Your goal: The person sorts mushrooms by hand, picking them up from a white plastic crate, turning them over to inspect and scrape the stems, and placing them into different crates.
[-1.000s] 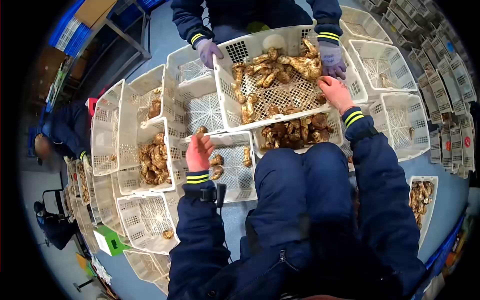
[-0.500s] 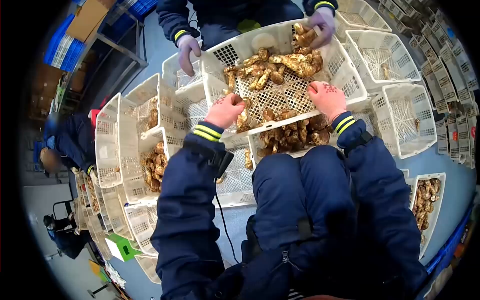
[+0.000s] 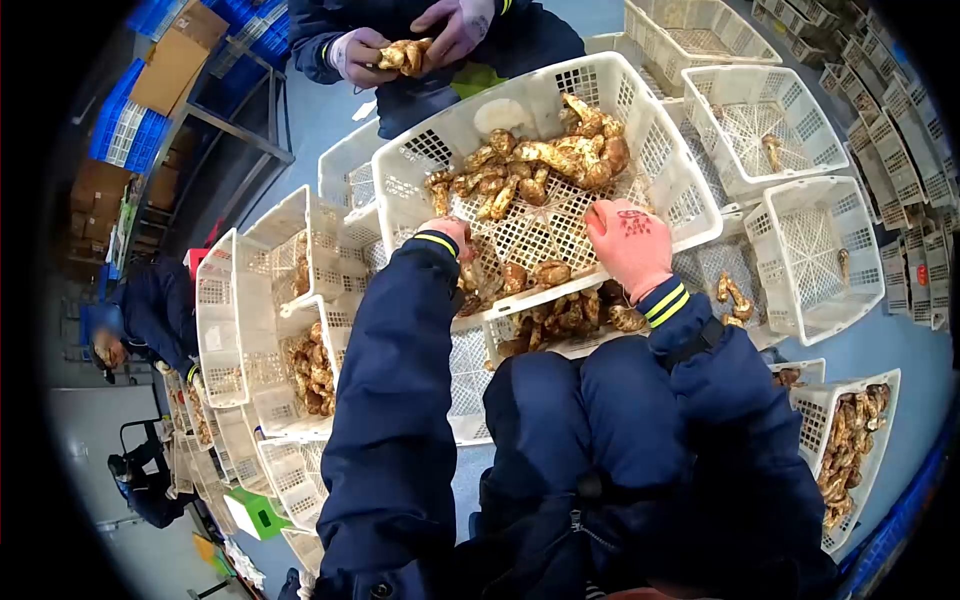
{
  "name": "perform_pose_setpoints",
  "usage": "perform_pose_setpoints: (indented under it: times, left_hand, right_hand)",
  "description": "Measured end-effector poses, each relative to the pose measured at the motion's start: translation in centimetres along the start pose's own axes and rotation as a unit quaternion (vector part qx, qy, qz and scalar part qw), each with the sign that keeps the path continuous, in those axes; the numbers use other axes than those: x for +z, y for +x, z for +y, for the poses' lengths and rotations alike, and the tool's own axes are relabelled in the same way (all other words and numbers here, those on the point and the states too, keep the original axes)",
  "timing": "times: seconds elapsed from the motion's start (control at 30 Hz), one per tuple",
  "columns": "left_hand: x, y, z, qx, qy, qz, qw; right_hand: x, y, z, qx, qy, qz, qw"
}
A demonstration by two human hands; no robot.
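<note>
Left hand half hidden, right hand's grip unclear

White plastic basket with a grid floor, wide and open-topped; inside, thick-stemmed mushrooms, mottled brown and cream, lie on their sides in a loose cluster toward the far wall; others lie along the near wall, some partly hidden.
</note>
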State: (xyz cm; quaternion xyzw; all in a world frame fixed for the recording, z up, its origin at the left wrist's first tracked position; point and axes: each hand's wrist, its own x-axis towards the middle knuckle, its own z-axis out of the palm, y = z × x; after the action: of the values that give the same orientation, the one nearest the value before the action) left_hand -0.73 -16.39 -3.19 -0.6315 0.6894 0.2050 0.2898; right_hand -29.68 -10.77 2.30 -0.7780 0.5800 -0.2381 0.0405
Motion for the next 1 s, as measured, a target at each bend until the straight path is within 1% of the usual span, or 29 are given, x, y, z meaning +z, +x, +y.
perform_pose_setpoints:
  times: [0.03,0.07,0.13,0.17,0.2,0.23,0.27,0.3,0.33,0.37,0.4,0.43,0.47,0.5,0.53,0.57,0.6,0.67,0.7,0.73,0.77,0.8,0.83,0.87,0.9,0.93,0.97,1.0]
  left_hand:
    - [0.5,-0.1,-0.4,0.018,0.024,0.033,0.999]
    - [0.2,-0.8,-0.6,0.006,-0.009,0.013,1.0]
    - [0.6,-1.3,-1.2,-0.004,-0.012,0.079,0.997]
    - [-0.9,-3.5,-1.4,0.009,-0.051,0.101,0.994]
    - [-0.1,-3.3,-2.4,-0.044,-0.12,0.134,0.983]
    - [0.9,-3.4,-3.7,-0.027,-0.184,0.212,0.96]
    - [0.3,-4.8,-3.9,0.005,-0.284,0.194,0.939]
    - [-0.2,-7.8,-3.5,0.05,-0.423,0.212,0.88]
    - [-0.4,-10.2,-3.9,0.051,-0.459,0.244,0.853]
    - [1.5,-12.0,-5.1,0.099,-0.556,0.301,0.769]
    - [2.9,-13.8,-6.8,0.148,-0.631,0.366,0.668]
    - [5.9,-16.7,-8.5,0.153,-0.713,0.402,0.554]
    - [10.4,-19.6,-10.9,0.093,-0.726,0.467,0.495]
    - [15.8,-22.0,-13.7,-0.051,-0.724,0.508,0.463]
    - [23.1,-24.2,-16.5,-0.101,-0.734,0.527,0.416]
    - [34.4,-25.9,-21.4,-0.233,-0.722,0.526,0.385]
    - [42.1,-30.9,-22.6,-0.29,-0.781,0.484,0.267]
    - [48.7,-37.6,-21.2,-0.482,-0.665,0.534,0.203]
    - [51.5,-40.0,-21.0,-0.534,-0.644,0.515,0.187]
    - [53.6,-41.4,-21.7,-0.537,-0.655,0.493,0.201]
    - [55.8,-41.9,-22.7,-0.513,-0.677,0.473,0.236]
    - [56.9,-41.5,-24.0,-0.443,-0.703,0.462,0.311]
    - [55.3,-40.4,-23.6,-0.467,-0.715,0.442,0.275]
    - [49.4,-39.3,-21.4,-0.489,-0.725,0.422,0.237]
    - [53.1,-36.8,-26.4,-0.5,-0.688,0.348,0.394]
    - [52.1,-35.2,-28.3,-0.497,-0.619,0.283,0.538]
    - [46.0,-33.2,-22.5,-0.575,-0.489,0.313,0.577]
    - [43.7,-31.2,-21.1,-0.524,-0.598,0.351,0.495]
  right_hand:
    - [-0.2,0.0,-0.1,0.004,0.004,-0.003,1.0]
    - [-0.3,0.1,-0.1,0.009,-0.002,-0.015,1.0]
    - [-0.5,0.0,-0.2,0.027,-0.007,-0.048,0.998]
    - [0.3,-0.2,0.1,0.001,-0.015,-0.021,1.0]
    - [0.0,-0.1,-0.2,0.027,-0.024,-0.045,0.998]
    - [0.0,0.1,-0.1,0.024,-0.031,-0.052,0.998]
    - [0.1,0.1,0.0,0.021,-0.037,-0.061,0.997]
    - [0.2,0.2,0.0,0.048,-0.053,-0.082,0.994]
    - [1.3,0.0,0.8,0.019,-0.055,-0.024,0.998]
    - [1.6,0.3,1.4,0.012,-0.044,-0.04,0.998]
    - [0.6,0.1,0.4,0.031,-0.03,-0.031,0.999]
    - [1.2,0.0,1.0,0.027,-0.018,-0.043,0.999]
    - [0.7,-0.1,0.4,0.034,-0.043,-0.056,0.997]
    - [0.7,-0.1,0.3,0.045,-0.044,-0.062,0.996]
    - [0.8,0.2,0.6,0.041,-0.049,-0.079,0.995]
    - [1.1,0.1,0.6,0.034,-0.042,-0.069,0.996]
    - [1.0,0.2,0.2,0.024,-0.035,-0.072,0.996]
    - [0.4,0.5,0.0,0.045,-0.051,-0.108,0.992]
    - [0.2,0.5,-0.1,0.041,-0.044,-0.105,0.993]
    - [0.5,0.5,0.2,0.043,-0.04,-0.111,0.992]
    - [1.3,0.5,0.5,0.034,-0.039,-0.101,0.994]
    - [1.5,0.5,1.3,0.03,-0.044,-0.087,0.995]
    - [0.2,0.5,0.1,0.055,-0.082,-0.119,0.988]
    - [1.0,0.6,1.0,0.047,-0.056,-0.106,0.992]
    - [0.7,0.4,0.7,0.05,-0.057,-0.11,0.991]
    - [1.4,0.5,1.4,0.045,-0.033,-0.107,0.993]
    - [0.7,0.4,0.9,0.051,-0.06,-0.118,0.99]
    - [0.2,0.4,0.3,0.068,-0.09,-0.14,0.984]
